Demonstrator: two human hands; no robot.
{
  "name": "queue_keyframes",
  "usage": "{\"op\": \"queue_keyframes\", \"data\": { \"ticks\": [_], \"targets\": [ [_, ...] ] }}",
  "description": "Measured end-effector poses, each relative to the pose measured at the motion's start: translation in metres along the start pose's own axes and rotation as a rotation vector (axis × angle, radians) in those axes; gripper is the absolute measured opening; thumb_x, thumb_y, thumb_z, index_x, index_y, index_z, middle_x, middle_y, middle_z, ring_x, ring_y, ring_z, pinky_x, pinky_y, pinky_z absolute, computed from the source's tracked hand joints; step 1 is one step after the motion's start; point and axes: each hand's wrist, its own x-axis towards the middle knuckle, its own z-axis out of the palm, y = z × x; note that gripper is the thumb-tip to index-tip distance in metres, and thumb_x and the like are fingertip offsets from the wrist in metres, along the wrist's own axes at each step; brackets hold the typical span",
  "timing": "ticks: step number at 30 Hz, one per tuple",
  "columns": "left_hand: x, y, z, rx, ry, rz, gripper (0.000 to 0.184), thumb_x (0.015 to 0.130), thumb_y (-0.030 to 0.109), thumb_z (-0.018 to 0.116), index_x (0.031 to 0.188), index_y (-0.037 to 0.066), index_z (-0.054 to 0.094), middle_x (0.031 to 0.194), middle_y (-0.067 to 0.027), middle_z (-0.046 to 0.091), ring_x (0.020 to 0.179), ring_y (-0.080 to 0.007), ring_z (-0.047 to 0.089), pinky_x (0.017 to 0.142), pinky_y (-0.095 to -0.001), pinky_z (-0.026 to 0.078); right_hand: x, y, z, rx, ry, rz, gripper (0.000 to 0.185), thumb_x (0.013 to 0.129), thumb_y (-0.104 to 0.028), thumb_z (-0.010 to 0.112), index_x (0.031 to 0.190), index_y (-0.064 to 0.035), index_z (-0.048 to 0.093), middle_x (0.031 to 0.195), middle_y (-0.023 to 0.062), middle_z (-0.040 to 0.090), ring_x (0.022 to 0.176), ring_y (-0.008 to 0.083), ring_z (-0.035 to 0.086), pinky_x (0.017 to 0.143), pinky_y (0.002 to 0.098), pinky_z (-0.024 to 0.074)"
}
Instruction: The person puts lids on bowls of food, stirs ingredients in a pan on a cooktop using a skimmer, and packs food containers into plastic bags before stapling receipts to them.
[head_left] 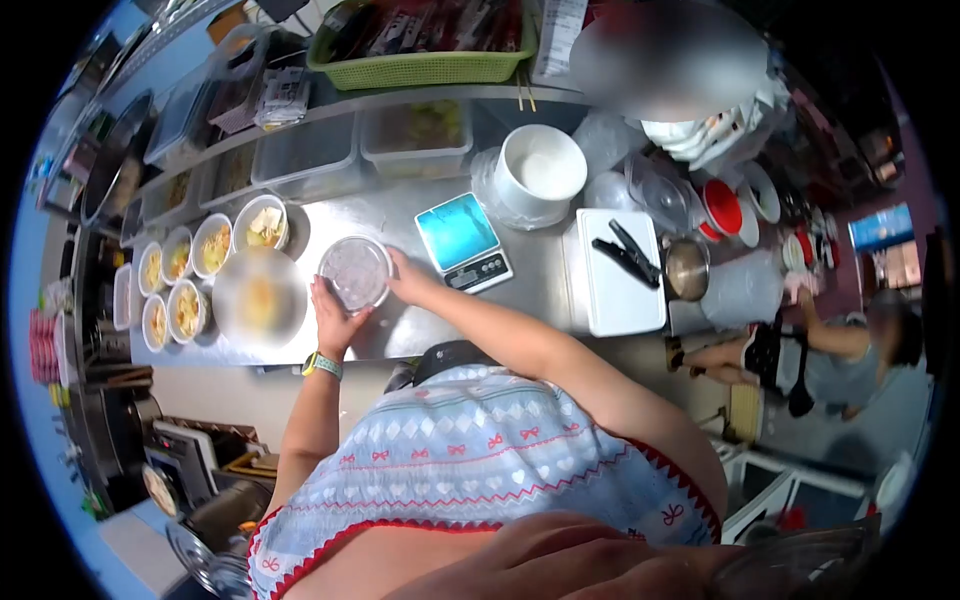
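Between my two hands is a round clear plastic tub (355,272), held above the steel counter. My left hand (337,318), with a watch on its wrist, grips the near left side of the tub. On the tub's right side, my right hand (405,278) holds the rim, some fingers hidden. Whether anything is inside the tub I cannot make out. Several white round bowls (187,310) of pale and yellow food stand left of my hands. One larger bowl (260,298) there is blurred. Just right of my right hand sits a digital kitchen scale (463,240).
A white tub (542,165) stands behind the scale. To the right, black-handled tools lie on a white lid or board (620,285). Above the counter, a shelf carries a green basket (425,70) of packets. Another person (840,350) is at the far right.
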Motion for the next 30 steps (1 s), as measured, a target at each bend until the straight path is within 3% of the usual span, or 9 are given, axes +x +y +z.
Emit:
{"op": "queue_keyframes", "data": {
  "ticks": [1, 2, 5, 10, 12, 14, 16, 19, 30],
  "targets": [
    [-0.001, 0.008, -0.003, -0.006, -0.013, -0.069, 0.116, 0.063, 0.045, 0.08, 0.141, -0.011, 0.014, 0.145, -0.0322, 0.02, 0.136, -0.0468, 0.019, 0.113, -0.0473, 0.018, 0.012, 0.016, 0.011, 0.04, 0.164, -0.159, 0.055, 0.08, -0.007, 0.067, 0.127, -0.0008, 0.04, 0.117, 0.0211, 0.057, 0.104, 0.0342, 0.06, 0.087, 0.0414, 0.0502],
    [-0.005, 0.012, 0.0, 0.0, -0.006, -0.089, 0.116, 0.063, 0.045, 0.08, 0.141, -0.011, 0.014, 0.145, -0.0322, 0.02, 0.136, -0.0468, 0.019, 0.113, -0.0473, 0.018, 0.021, 0.028, 0.019, 0.04, 0.143, -0.165, 0.055, 0.08, -0.007, 0.067, 0.127, -0.0008, 0.04, 0.117, 0.0211, 0.057, 0.104, 0.0342, 0.06, 0.087, 0.0414, 0.0502],
    [-0.009, 0.016, 0.007, -0.053, 0.032, -0.181, 0.114, 0.066, 0.036, 0.082, 0.144, -0.007, 0.009, 0.147, -0.0307, 0.018, 0.137, -0.0431, 0.019, 0.113, -0.0449, 0.019, 0.017, 0.019, 0.014, 0.721, -0.176, 0.369, 0.028, 0.084, -0.013, 0.069, 0.1, -0.0033, 0.048, 0.085, 0.0072, 0.057, 0.066, 0.015, 0.06, 0.057, 0.0262, 0.0534],
    [-0.025, 0.044, 0.026, -0.407, 0.179, -0.332, 0.104, 0.073, 0.018, 0.078, 0.144, -0.006, 0.006, 0.147, -0.0275, 0.016, 0.136, -0.0382, 0.024, 0.112, -0.0413, 0.024, 0.009, 0.025, 0.032, 0.763, -0.152, 0.395, 0.014, 0.089, -0.008, 0.06, 0.098, -0.0011, 0.051, 0.088, 0.0109, 0.059, 0.078, 0.0191, 0.062, 0.066, 0.0289, 0.0559],
    [-0.031, 0.05, 0.041, -0.788, 0.441, -0.699, 0.09, 0.08, 0.018, 0.074, 0.141, -0.006, 0.013, 0.14, -0.0243, 0.029, 0.125, -0.0346, 0.041, 0.103, -0.04, 0.038, 0.011, 0.022, 0.03, 0.813, -0.131, 0.408, 0.014, 0.09, -0.008, 0.059, 0.099, -0.0015, 0.05, 0.089, 0.0112, 0.059, 0.078, 0.0193, 0.062, 0.066, 0.0293, 0.056],
    [-0.037, 0.058, 0.056, -1.127, 0.568, -0.998, 0.048, 0.09, 0.018, 0.062, 0.122, -0.004, 0.034, 0.107, -0.0124, 0.053, 0.09, -0.0184, 0.057, 0.078, -0.0286, 0.048, 0.007, 0.022, 0.035, 0.871, -0.1, 0.416, 0.016, 0.091, -0.007, 0.056, 0.103, -0.002, 0.046, 0.091, 0.0117, 0.057, 0.077, 0.0193, 0.061, 0.068, 0.0313, 0.0567],
    [-0.047, 0.049, 0.065, -1.504, 0.376, -0.849, 0.022, 0.094, 0.015, 0.054, 0.106, -0.002, 0.045, 0.095, -0.0094, 0.055, 0.084, -0.0154, 0.056, 0.075, -0.0253, 0.048, 0.0, 0.017, 0.037, 0.92, -0.082, 0.428, 0.017, 0.091, -0.006, 0.056, 0.104, -0.0028, 0.045, 0.091, 0.0111, 0.056, 0.077, 0.0193, 0.061, 0.07, 0.0325, 0.0565],
    [-0.037, 0.075, 0.055, -1.63, 0.408, -0.928, 0.014, 0.096, 0.013, 0.048, 0.092, 0.0, 0.048, 0.091, -0.0079, 0.057, 0.08, -0.0159, 0.056, 0.072, -0.0256, 0.049, -0.007, 0.019, 0.048, 0.967, -0.063, 0.415, 0.015, 0.091, -0.006, 0.056, 0.101, -0.0046, 0.044, 0.092, 0.0091, 0.055, 0.078, 0.0174, 0.06, 0.069, 0.0299, 0.0547],
    [-0.029, 0.064, 0.05, -1.665, 0.553, -0.924, 0.01, 0.093, 0.01, 0.046, 0.092, 0.004, 0.054, 0.088, -0.0031, 0.056, 0.079, -0.0107, 0.053, 0.068, -0.0218, 0.047, -0.006, 0.021, 0.042, 1.325, -0.035, 0.405, 0.013, 0.092, -0.011, 0.056, 0.1, -0.0083, 0.045, 0.095, 0.0047, 0.054, 0.083, 0.0173, 0.058, 0.076, 0.0334, 0.052]
  ]
}}
